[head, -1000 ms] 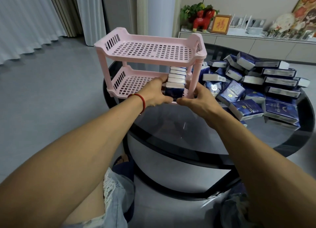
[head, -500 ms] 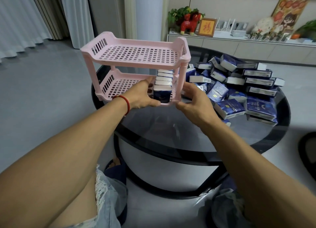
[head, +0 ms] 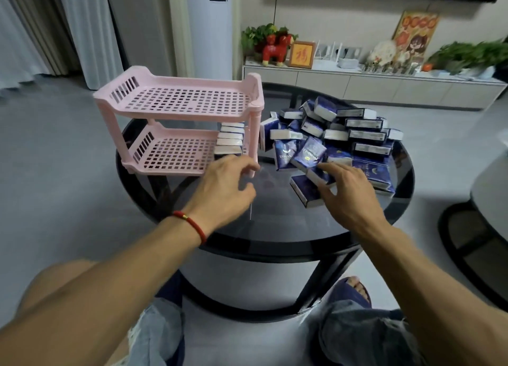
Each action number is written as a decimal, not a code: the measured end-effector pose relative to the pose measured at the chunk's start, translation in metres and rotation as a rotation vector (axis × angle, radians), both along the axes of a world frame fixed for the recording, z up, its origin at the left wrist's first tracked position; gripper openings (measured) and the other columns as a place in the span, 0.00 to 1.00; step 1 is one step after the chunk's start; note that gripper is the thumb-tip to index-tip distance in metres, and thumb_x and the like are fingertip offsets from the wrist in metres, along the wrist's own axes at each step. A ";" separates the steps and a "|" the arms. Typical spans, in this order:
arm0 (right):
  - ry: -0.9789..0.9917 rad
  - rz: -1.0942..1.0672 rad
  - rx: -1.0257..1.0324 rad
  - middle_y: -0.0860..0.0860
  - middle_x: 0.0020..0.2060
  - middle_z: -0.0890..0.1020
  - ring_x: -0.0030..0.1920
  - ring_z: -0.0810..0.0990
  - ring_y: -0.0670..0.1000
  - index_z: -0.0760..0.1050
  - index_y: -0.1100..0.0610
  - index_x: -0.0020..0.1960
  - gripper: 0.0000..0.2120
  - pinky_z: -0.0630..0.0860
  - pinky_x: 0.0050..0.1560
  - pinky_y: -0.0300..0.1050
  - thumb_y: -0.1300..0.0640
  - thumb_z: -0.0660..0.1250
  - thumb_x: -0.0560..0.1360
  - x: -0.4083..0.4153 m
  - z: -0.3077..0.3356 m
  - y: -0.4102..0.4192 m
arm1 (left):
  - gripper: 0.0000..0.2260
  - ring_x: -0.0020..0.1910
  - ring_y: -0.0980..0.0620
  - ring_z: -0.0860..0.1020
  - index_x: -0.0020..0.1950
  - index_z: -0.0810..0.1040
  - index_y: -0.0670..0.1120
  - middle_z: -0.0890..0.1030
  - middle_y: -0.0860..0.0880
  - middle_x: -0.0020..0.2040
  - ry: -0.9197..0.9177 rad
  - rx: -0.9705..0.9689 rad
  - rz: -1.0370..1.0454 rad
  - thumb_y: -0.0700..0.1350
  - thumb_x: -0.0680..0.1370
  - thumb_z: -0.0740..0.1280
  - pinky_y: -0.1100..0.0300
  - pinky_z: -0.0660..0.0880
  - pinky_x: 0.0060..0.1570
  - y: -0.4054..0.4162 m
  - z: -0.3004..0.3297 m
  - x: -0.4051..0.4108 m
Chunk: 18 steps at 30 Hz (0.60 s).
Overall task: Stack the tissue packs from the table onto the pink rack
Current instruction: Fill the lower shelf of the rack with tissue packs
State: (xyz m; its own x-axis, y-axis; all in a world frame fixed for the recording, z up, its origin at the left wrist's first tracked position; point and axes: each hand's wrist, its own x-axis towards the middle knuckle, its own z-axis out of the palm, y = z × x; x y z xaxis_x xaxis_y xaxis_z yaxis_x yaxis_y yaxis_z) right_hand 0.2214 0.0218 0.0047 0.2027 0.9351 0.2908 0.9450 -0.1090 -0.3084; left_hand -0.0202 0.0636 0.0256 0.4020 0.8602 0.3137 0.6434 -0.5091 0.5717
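A pink two-tier rack [head: 181, 104] stands on the left part of the round black glass table [head: 275, 228]. Its top tier is bare. At the right end of the lower tier, several blue-and-white tissue packs [head: 230, 141] stand in a row. A loose heap of tissue packs [head: 354, 135] lies on the table to the right of the rack. My left hand [head: 225, 189] hovers open just in front of the rack's near right leg, holding nothing. My right hand [head: 343, 192] reaches over the near edge of the heap, fingers spread above a pack [head: 303, 189] lying flat.
A low white cabinet [head: 371, 88] with plants, a red figurine and a framed picture runs along the back wall. A second dark table [head: 489, 200] edges in at the right. My knees and a slippered foot [head: 351, 291] are below the table's near rim.
Both hands have left the row of packs in the lower tier. The left one drew back a little; the right one swung right to the heap. The camera tilted down.
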 end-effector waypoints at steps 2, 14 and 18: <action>0.108 -0.002 0.092 0.59 0.58 0.84 0.56 0.81 0.63 0.77 0.58 0.68 0.17 0.76 0.52 0.53 0.60 0.65 0.80 0.003 0.008 -0.002 | 0.16 0.61 0.53 0.77 0.65 0.81 0.47 0.80 0.49 0.61 0.049 -0.006 -0.094 0.41 0.77 0.71 0.61 0.70 0.67 0.000 -0.010 0.022; 1.214 -0.115 0.075 0.49 0.35 0.87 0.35 0.85 0.47 0.79 0.58 0.50 0.15 0.80 0.36 0.45 0.57 0.55 0.86 0.043 0.032 -0.031 | 0.21 0.66 0.45 0.73 0.70 0.77 0.46 0.77 0.45 0.65 0.203 -0.025 -0.221 0.53 0.79 0.70 0.52 0.68 0.67 0.018 -0.044 0.103; 1.266 -0.091 0.057 0.48 0.35 0.87 0.34 0.85 0.47 0.79 0.57 0.50 0.17 0.80 0.35 0.43 0.52 0.55 0.87 0.050 0.034 -0.035 | 0.24 0.41 0.45 0.79 0.49 0.81 0.41 0.80 0.44 0.40 -0.162 -0.329 -0.075 0.61 0.83 0.60 0.53 0.77 0.45 0.025 -0.028 0.097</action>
State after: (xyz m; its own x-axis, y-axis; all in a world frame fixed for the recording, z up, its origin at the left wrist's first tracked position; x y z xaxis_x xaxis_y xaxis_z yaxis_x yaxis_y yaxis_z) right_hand 0.2715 -0.0131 0.0390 0.4297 0.8959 -0.1128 -0.0226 -0.1142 -0.9932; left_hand 0.0769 0.0885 -0.0027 0.4359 0.8955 0.0901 0.4986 -0.3236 0.8041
